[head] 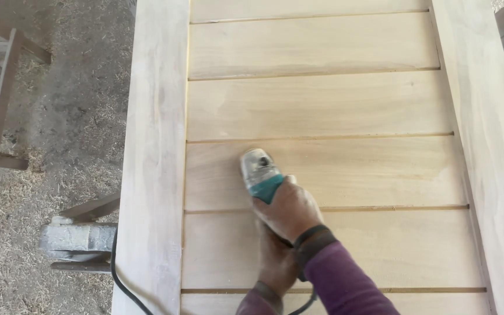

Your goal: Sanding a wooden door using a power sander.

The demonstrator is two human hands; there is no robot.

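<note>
a: where's the grinder (260,172)?
b: centre of the frame, flat on the panel (322,108), on a plank just above a groove.
a: and the hands?
b: right hand (287,210) has its fingers closed over the teal body. left hand (276,259) sits below it, wrapped round the rear handle.
a: the cord (125,286)?
b: black, trailing off the lower left edge, over the floor (59,111) strewn with shavings.

No packages, labels, signs or screens in view
</note>
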